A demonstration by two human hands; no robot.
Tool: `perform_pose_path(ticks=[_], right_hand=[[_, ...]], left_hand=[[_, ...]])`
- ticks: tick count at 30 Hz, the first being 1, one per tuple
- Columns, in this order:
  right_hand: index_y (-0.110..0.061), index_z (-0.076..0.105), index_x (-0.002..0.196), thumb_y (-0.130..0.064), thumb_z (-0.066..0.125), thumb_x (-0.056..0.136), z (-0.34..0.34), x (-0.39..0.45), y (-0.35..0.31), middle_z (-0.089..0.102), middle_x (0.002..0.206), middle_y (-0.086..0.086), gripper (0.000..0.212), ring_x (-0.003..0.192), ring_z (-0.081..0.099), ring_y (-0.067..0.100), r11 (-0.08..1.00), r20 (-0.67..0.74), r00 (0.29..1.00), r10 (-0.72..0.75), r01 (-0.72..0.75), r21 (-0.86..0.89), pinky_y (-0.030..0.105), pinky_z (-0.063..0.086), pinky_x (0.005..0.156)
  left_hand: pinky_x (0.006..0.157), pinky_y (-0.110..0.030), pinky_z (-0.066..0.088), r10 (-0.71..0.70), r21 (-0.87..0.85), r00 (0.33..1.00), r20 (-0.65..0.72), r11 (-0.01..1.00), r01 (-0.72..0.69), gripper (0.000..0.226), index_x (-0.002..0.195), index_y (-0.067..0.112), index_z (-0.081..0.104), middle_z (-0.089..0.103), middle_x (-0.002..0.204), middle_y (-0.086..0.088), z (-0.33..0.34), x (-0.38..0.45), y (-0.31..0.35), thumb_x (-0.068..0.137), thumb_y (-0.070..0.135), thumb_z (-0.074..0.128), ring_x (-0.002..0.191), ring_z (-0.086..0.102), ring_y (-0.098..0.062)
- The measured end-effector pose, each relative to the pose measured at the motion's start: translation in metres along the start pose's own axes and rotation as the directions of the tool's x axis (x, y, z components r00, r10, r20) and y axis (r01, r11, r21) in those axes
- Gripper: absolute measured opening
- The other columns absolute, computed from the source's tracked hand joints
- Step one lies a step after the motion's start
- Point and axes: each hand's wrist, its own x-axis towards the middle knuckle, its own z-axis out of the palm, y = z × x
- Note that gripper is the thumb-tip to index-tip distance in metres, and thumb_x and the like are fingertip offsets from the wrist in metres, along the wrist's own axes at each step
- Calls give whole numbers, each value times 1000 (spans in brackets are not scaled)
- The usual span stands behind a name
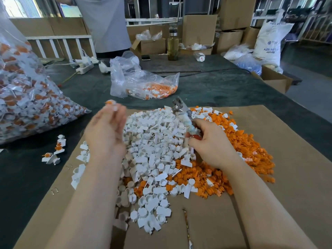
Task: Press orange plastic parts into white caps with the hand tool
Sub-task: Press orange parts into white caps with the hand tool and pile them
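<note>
A heap of white caps (152, 141) covers the middle of a cardboard sheet (280, 177), with loose orange parts (239, 155) piled to its right. My right hand (212, 142) grips the taped handle of a metal hand tool (183, 114), whose head points up and away over the heap. My left hand (106, 130) is blurred above the heap's left edge, fingers fairly straight. A white cap with an orange part (111, 103) sits at its fingertips; whether the fingers pinch it is unclear.
A big clear bag of assembled orange-and-white pieces (27, 97) lies at left, a smaller bag (142, 83) beyond the heap. A few assembled pieces (53, 151) lie on the dark table. A person (106, 24) stands at the far side, near cardboard boxes and a bottle (172, 44).
</note>
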Motion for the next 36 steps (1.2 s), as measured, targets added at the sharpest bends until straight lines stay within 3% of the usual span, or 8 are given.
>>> perform_pose_path(ticks=[7, 21, 24, 27, 30, 32, 34, 36], right_hand=[[-13, 57, 85, -13, 61, 84, -4, 2, 6, 59, 74, 1, 4, 67, 53, 21, 996, -106, 992, 67, -72, -44, 37, 43, 57], [-24, 44, 68, -24, 58, 87, -11, 3, 22, 53, 62, -5, 23, 52, 48, 11, 903, -277, 921, 272, -345, -258, 22, 28, 45], [-23, 49, 81, -28, 57, 85, -12, 2, 23, 52, 66, -5, 11, 55, 48, 11, 822, -326, 900, 289, -408, -397, 22, 30, 44], [-17, 54, 108, -31, 58, 87, -10, 1, 21, 57, 87, 0, 26, 58, 46, 13, 718, -366, 875, 316, -473, -510, 23, 28, 43], [-9, 50, 123, -32, 61, 87, -8, 1, 20, 53, 117, 11, 44, 71, 49, 24, 614, -384, 832, 400, -554, -561, 25, 26, 44], [-6, 50, 122, -33, 63, 85, -7, 0, 22, 50, 118, 12, 47, 69, 46, 24, 574, -380, 805, 456, -592, -565, 28, 33, 46], [-7, 53, 119, -33, 62, 85, -7, 0, 23, 51, 116, 12, 44, 71, 48, 25, 560, -368, 789, 492, -611, -560, 30, 40, 50], [-8, 56, 113, -33, 62, 85, -7, 0, 23, 55, 108, 11, 38, 74, 53, 26, 571, -355, 796, 490, -601, -559, 30, 41, 51]], left_hand=[[60, -23, 59, -189, -477, 932, -308, 878, 20, 30, 130, 7, 55, 72, 96, -6, -52, 43, 28, 106, 14, 38, 75, 73, -11], [56, -29, 59, -262, -546, 868, -421, 838, -12, 34, 134, 4, 51, 69, 94, -16, -54, 43, 26, 105, 15, 36, 78, 74, -20], [64, -23, 60, -205, -374, 898, -388, 926, 50, 31, 130, 9, 56, 70, 103, -10, -49, 39, 26, 103, 13, 43, 79, 73, -11], [74, -19, 52, -25, 205, 967, -255, 976, 79, 36, 132, 9, 59, 67, 127, -8, -33, 31, 19, 97, 12, 53, 71, 63, -2], [87, -33, 46, 105, 673, 994, -44, 738, -48, 22, 115, 26, 65, 65, 121, 0, -14, 16, 4, 93, 25, 62, 96, 60, -11], [104, -48, 38, 50, 949, 997, 60, 306, -73, 31, 119, 31, 59, 56, 132, -4, -7, 10, -10, 91, 45, 60, 120, 52, -26], [112, -54, 22, -2, 988, 993, 122, -91, -122, 49, 133, 32, 50, 43, 145, -11, -6, 7, -24, 91, 57, 53, 137, 34, -35], [111, -55, 21, -7, 972, 985, 171, -165, -170, 56, 139, 31, 44, 37, 150, -13, -4, 4, -33, 91, 59, 51, 139, 29, -37]])
